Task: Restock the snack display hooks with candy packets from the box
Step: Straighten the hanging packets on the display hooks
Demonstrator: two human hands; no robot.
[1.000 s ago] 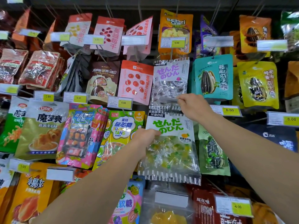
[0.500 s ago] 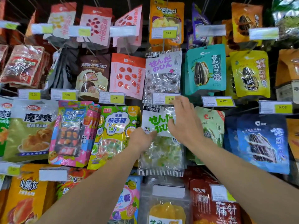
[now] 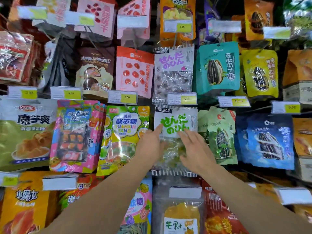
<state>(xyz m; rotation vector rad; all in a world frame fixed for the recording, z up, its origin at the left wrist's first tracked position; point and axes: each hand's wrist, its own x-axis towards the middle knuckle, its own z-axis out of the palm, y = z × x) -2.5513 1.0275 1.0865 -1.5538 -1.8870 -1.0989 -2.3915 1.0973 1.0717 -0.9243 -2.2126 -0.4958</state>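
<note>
1. Reaching forward, I have both arms extended toward the candy packet (image 3: 175, 125) hanging mid-display.
2. Left hand (image 3: 149, 146): fingers straight, touching it.
3. Right hand (image 3: 195, 152): fingers spread flat, gripping nothing.

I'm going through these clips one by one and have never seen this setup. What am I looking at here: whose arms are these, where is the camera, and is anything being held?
There is no machine here. A person wears a wide-angle camera on the head, so the view looks forward and down along their own bare arms. In front is a shop display wall of snack packets hanging on hooks, with price tags clipped at the hook ends. Both hands are on one clear candy packet with green lettering, which hangs in the middle row. The left hand lies against its left side with the index finger stretched up onto the label. The right hand rests flat on its front with straight fingers. Neither hand grips the packet; they seem to be smoothing or settling it in place. No box is in view.
</note>
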